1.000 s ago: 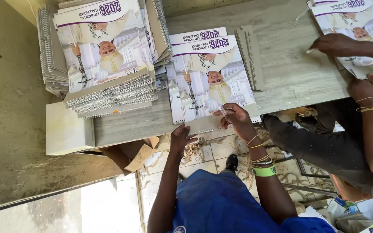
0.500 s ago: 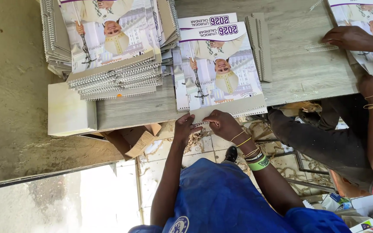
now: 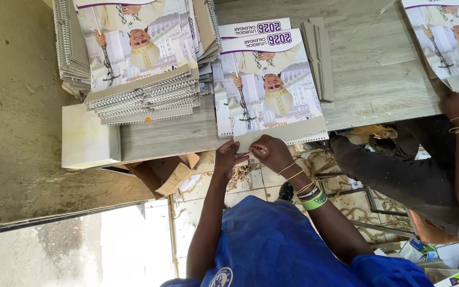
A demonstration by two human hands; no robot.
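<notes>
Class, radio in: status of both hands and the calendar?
Left hand and right hand pinch near edge of calendar. It lies flat on table. Bound stack alongside, apart.

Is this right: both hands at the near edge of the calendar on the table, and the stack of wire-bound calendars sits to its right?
Not quite. The head view shows the stack of wire-bound calendars to the left of the calendar, not its right. The rest holds: the left hand and right hand are both at its near edge on the table.
</notes>
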